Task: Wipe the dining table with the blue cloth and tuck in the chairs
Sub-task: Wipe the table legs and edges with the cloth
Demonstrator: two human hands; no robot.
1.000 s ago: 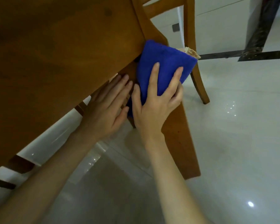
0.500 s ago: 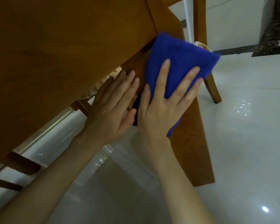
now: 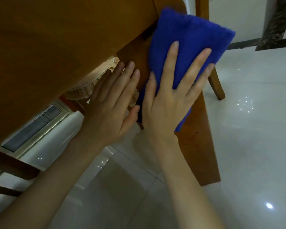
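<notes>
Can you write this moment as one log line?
step: tucking chair | left hand: flat on chair back | right hand: pressing blue cloth on it | table: above seat

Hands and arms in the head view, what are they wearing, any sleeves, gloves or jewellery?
Both arms are bare as far as the frame shows, with no sleeves in view. The left hand and right hand have no gloves, rings, watch or bracelets. Fingernails are short and unpainted.

A brown wooden worktop (image 3: pixel 48 47) fills the upper left, bare where it shows, above a glossy white tiled floor (image 3: pixel 254 146) on which a wooden chair (image 3: pixel 196 142) stands against the worktop's edge.
</notes>
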